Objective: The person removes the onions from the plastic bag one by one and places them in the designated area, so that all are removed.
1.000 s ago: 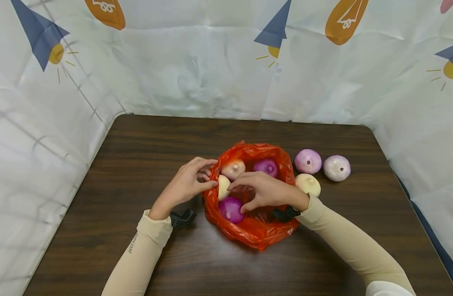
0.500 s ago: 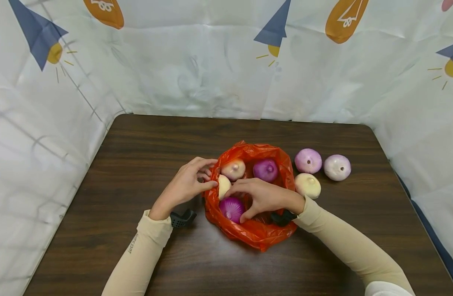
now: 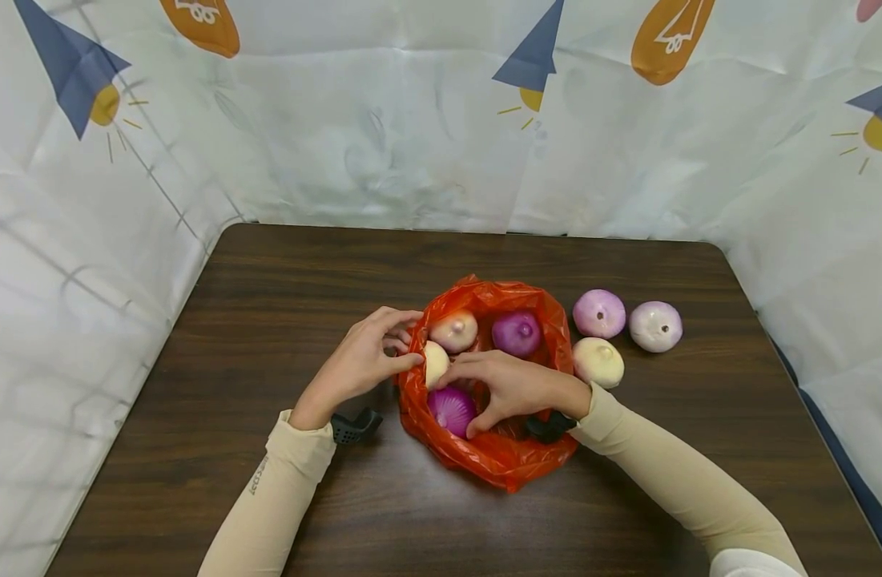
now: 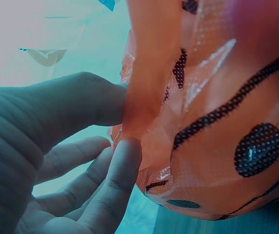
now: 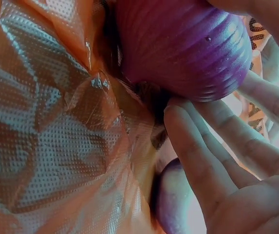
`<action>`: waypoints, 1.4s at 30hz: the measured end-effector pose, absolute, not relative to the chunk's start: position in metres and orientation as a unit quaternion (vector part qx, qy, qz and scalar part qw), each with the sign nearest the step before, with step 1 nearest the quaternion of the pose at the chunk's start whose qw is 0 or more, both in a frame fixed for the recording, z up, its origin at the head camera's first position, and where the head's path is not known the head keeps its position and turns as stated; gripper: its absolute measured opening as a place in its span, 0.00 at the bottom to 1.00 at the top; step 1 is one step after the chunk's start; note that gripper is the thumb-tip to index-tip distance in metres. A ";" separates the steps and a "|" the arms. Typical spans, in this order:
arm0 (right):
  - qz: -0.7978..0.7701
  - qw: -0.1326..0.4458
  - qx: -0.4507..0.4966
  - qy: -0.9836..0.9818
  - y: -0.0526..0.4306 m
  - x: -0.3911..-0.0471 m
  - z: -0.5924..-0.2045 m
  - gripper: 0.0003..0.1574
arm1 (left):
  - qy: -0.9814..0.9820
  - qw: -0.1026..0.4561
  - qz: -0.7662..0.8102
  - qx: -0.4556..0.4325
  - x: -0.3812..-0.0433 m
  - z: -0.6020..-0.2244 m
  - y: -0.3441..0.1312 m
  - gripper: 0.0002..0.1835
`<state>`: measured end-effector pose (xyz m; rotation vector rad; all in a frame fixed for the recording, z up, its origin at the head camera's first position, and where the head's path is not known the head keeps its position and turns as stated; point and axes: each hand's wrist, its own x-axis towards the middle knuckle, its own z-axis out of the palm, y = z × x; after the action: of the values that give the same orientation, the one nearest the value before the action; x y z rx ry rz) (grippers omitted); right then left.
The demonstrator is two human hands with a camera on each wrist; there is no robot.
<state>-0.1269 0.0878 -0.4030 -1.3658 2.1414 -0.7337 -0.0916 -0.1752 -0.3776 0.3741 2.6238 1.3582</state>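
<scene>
A red plastic bag [image 3: 513,463] stands with its mouth spread on the table. My left hand [image 3: 372,349] pinches its left rim; in the left wrist view the thumb [image 4: 76,100] and fingers lie on either side of the plastic. Inside the bag, my right hand [image 3: 516,385] holds a bright purple onion [image 3: 451,410] between thumb and fingers. The right wrist view shows that onion [image 5: 188,48] close up, with fingertips beneath it. Also in the bag are a pale onion [image 3: 453,330], a cream onion [image 3: 436,362] and a dark purple onion [image 3: 517,333].
To the right of the bag lie a light purple onion [image 3: 599,313], a whitish purple onion [image 3: 655,327] and a cream onion [image 3: 599,363] close to the right forearm. The dark wooden table [image 3: 304,272] meets a printed white curtain [image 3: 383,144] at the back and sides.
My right hand has dropped slightly lower and to the left around the bright purple onion, uncovering more of the dark purple onion. The left hand stays on the bag's rim.
</scene>
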 end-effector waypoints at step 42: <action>-0.353 0.124 -0.401 0.836 0.166 -0.127 -0.359 0.40 | 0.882 0.075 0.445 0.137 -0.090 -0.379 -0.176 0.32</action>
<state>-0.1267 0.1657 -0.3590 -1.1693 2.4371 -1.0281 -0.0904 -0.1759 -0.3792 0.4114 2.6446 1.3364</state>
